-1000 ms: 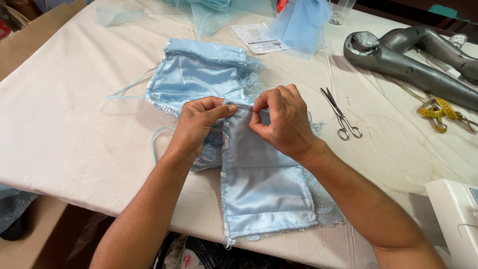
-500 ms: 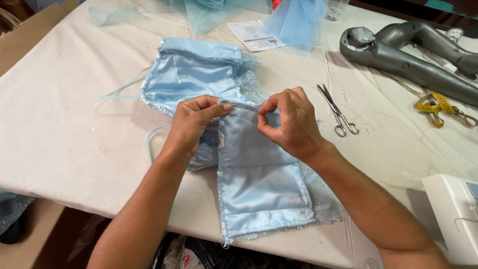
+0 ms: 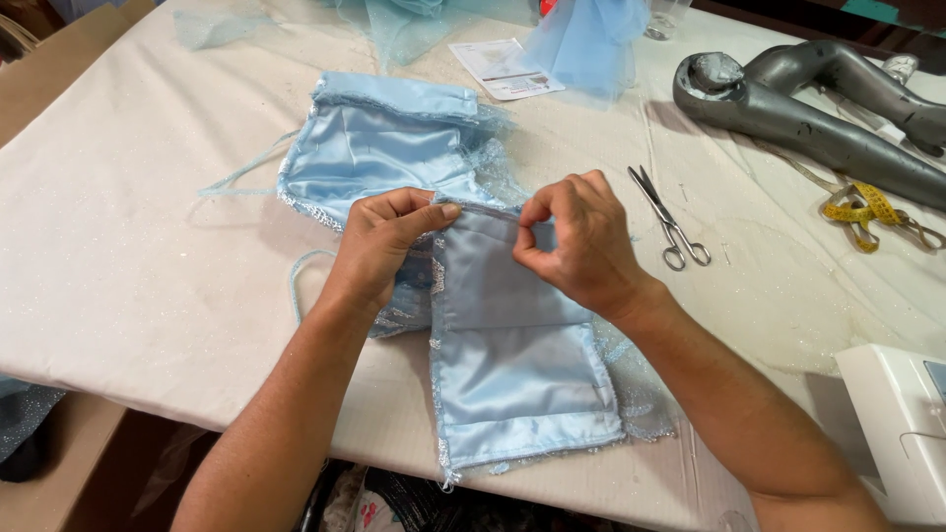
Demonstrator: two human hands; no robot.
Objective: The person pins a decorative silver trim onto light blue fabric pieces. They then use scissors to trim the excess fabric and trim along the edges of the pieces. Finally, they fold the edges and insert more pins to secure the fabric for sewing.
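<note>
— Near the front edge of the table (image 3: 118,296), what is being handled?

— A pale blue satin garment piece (image 3: 512,365). Its lower end hangs just past the table's front edge, and its long axis runs from that edge away toward the far side. A second blue satin piece (image 3: 379,148) lies beyond it, touching its upper left corner.

— And the hands?

— The left hand (image 3: 379,241) pinches the top hem at its left end, thumb over the fold. The right hand (image 3: 576,241) is closed on the same hem further right, fingertips nipped together on the cloth.

— Any room to move?

— Bare cloth-covered table lies open to the left. On the right, scissors (image 3: 670,219) sit near the right hand, with a grey mannequin arm (image 3: 818,108) and a yellow tape measure (image 3: 867,212) beyond, and a white sewing machine (image 3: 892,433) at the right corner.

— Anything changed from half a second ago?

— Little. Both hands keep their grip on the hem, and the garment lies much as before.
</note>
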